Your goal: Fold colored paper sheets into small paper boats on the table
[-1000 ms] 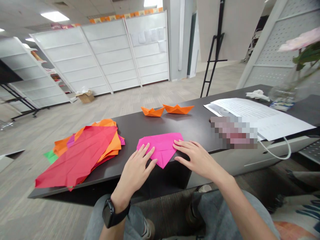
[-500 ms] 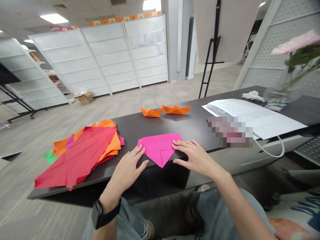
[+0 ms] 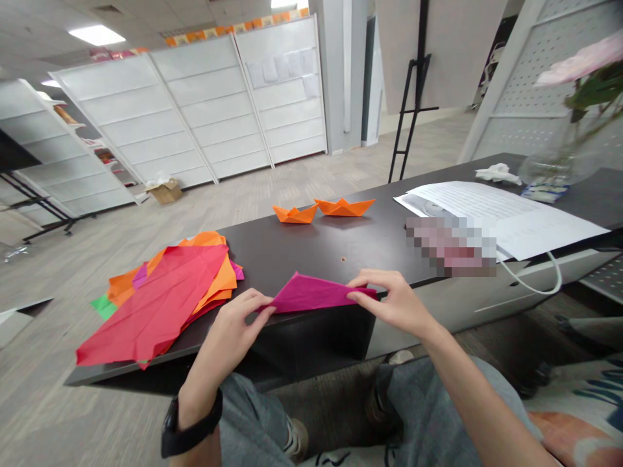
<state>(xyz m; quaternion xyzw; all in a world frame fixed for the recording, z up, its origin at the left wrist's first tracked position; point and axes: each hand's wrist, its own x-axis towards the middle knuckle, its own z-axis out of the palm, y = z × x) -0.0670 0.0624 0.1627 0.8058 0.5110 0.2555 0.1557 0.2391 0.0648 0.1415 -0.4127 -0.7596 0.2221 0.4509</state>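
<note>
From where I stand, a loose stack of coloured sheets (image 3: 160, 292), red on top, lies at the left end of the dark table (image 3: 379, 227), seemingly put there to be within easy reach. Next comes the left hand (image 3: 236, 324), a black watch band (image 3: 195, 431) on its wrist, pinching the left corner of a folded pink paper (image 3: 311, 295) between thumb and fingers. The paper is at the table's near edge, one point up; whether its lower edge touches the top, I can't tell. Beyond it two orange paper boats (image 3: 344, 208) stand upright, close together, probably set back out of the hands' way. The right hand (image 3: 399, 301) grips the paper's other end, thumb against fingers; a hold at both ends likely keeps it taut and level. Further right, near a blurred-out object (image 3: 452, 246), lie printed white pages (image 3: 516, 211), then a glass vase (image 3: 549, 172) with a pink flower (image 3: 581, 61)
</note>
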